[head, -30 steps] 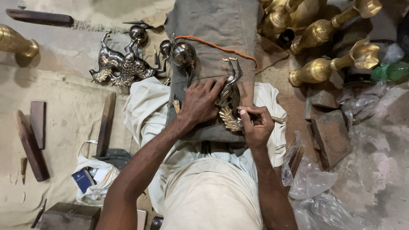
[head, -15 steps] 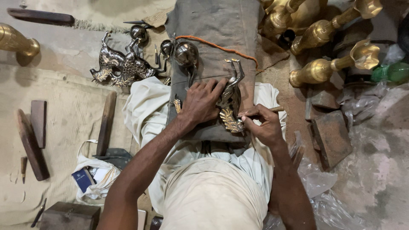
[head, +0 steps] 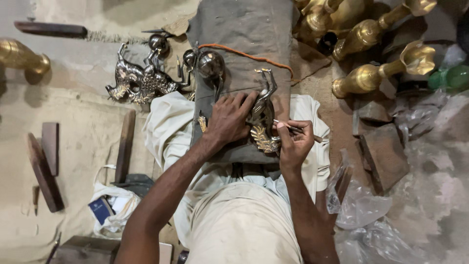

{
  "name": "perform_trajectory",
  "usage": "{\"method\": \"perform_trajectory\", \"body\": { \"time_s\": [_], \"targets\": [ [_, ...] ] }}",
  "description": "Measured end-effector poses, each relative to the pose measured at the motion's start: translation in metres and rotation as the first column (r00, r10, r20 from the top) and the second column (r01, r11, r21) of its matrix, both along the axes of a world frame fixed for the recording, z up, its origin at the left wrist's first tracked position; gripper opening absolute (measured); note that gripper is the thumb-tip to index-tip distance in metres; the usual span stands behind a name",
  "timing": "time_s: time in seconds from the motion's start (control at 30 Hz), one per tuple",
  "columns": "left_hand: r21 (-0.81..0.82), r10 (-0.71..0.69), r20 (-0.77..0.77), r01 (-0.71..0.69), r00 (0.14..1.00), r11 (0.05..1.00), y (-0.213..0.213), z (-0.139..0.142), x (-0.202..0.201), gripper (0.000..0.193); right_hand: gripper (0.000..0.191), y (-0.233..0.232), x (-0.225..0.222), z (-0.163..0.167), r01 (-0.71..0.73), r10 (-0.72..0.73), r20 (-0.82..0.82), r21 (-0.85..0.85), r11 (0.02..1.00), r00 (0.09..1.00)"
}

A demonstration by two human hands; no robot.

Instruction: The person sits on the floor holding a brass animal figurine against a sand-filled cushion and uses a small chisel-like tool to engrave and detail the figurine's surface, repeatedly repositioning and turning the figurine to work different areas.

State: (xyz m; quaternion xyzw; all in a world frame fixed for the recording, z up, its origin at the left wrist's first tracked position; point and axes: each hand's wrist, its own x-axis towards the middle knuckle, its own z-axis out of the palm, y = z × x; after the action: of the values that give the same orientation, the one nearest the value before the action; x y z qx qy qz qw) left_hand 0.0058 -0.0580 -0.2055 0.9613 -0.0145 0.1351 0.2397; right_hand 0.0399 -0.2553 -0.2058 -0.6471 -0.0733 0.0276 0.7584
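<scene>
The metal bird figure point(head: 264, 115) lies on the grey cloth pad point(head: 244, 29) across our lap, pinned flat under our left hand point(head: 229, 120), fingers spread over its body. Our right hand point(head: 293, 142) pinches a thin engraving tool point(head: 295, 128) against the golden tail. We judge we are mid-chiselling; steady, small strokes come next. Farther off stand brass vases point(head: 371, 76) and finished silvery birds point(head: 141, 80).

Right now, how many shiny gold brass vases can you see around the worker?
5, maybe more hidden: one at the left edge, two at the top centre-right, one below them on the right, and one partly cut off at the top.
</scene>
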Motion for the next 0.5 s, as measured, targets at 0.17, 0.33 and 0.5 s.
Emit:
{"method": "perform_trajectory", "body": {
  "time_s": [0.17, 0.33, 0.5],
  "targets": [
    [-0.003, -0.024, 0.063, 0.024, 0.998, 1.000, -0.0043, 0.0011, 0.0039, 0.088, 0.020, 0.0035, 0.0014, 0.0041, 0.079, -0.079, -0.040, 0.016, 0.997, 0.996],
    [-0.019, -0.014, 0.033, 0.014, 0.999, 1.000, -0.0034, 0.0024, 0.0035, 0.082, 0.020, 0.0087, -0.0009, 0.0027, 0.089, -0.083, -0.052, 0.128, 0.988, 0.995],
    [-0.006, -0.008, 0.008, 0.008, 1.000, 1.000, -0.0038, 0.0034, 0.0051, 0.085, 0.020, 0.0104, 0.0030, 0.0026, 0.105, -0.092, -0.095, 0.149, 0.983, 0.991]
  ]
}}
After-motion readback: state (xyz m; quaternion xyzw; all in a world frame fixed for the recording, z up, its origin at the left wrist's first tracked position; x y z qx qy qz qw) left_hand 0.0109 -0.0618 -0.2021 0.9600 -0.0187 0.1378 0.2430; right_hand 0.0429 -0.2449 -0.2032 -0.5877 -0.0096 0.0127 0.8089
